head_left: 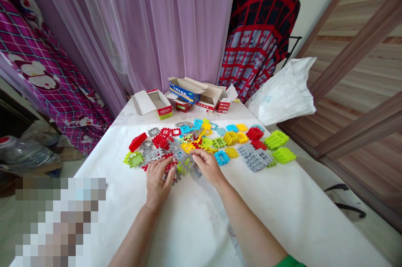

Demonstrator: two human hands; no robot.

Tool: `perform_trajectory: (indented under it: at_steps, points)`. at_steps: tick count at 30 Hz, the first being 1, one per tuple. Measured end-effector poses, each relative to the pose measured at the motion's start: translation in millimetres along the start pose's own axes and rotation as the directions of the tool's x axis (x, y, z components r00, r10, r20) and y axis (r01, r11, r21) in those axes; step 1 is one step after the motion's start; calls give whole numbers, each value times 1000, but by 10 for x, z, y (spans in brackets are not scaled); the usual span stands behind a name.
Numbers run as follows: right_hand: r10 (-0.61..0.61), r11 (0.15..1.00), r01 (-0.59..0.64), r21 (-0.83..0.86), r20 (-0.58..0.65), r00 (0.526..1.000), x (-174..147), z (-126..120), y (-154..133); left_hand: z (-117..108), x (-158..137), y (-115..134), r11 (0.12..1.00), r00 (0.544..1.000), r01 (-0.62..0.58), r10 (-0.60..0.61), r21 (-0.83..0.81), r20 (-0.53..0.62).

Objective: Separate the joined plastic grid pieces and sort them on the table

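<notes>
My left hand [159,177] rests at the near edge of a loose heap of plastic interlocking blocks [171,147], thumb and fingers apart, close to red and grey pieces. My right hand [207,165] is over the heap's near right side. Its thumb and fingers are drawn together, and whatever lies between them is too small or hidden to make out. Toward the right, blocks lie grouped by colour: grey blocks [255,158], lime-green blocks [276,139], red blocks [255,134], yellow blocks [231,138] and a blue block [221,157].
Several opened cardboard boxes stand along the back of the white-covered table [188,225], among them a blue box [184,92] and a red-and-white box [163,110]. A white bag [282,91] sits at the back right corner. Purple curtains [176,20] hang behind.
</notes>
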State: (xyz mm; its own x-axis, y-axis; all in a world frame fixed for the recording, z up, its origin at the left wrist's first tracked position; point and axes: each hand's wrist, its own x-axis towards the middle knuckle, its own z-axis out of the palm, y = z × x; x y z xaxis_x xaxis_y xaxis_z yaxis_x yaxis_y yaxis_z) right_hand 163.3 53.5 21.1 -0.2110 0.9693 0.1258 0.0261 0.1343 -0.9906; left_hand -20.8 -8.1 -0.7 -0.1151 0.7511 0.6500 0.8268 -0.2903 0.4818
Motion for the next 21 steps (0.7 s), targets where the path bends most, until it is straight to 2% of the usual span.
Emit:
perform_trajectory:
  at_steps: [4, 9, 16, 21]
  points:
    - [-107, 987, 115, -116, 73, 992, -24, 10, 32, -18, 11, 54, 999, 1000, -20, 20, -50, 6]
    - [-96, 990, 107, -92, 121, 988, -40, 58, 94, 17, -9, 62, 996, 998, -8, 13, -84, 63]
    - [-79, 992, 84, -94, 58, 995, -44, 103, 131, 41, -36, 50, 989, 996, 53, -42, -137, 77]
    - [74, 997, -70, 41, -82, 994, -32, 96, 100, 11, -34, 105, 987, 991, 46, -25, -154, 131]
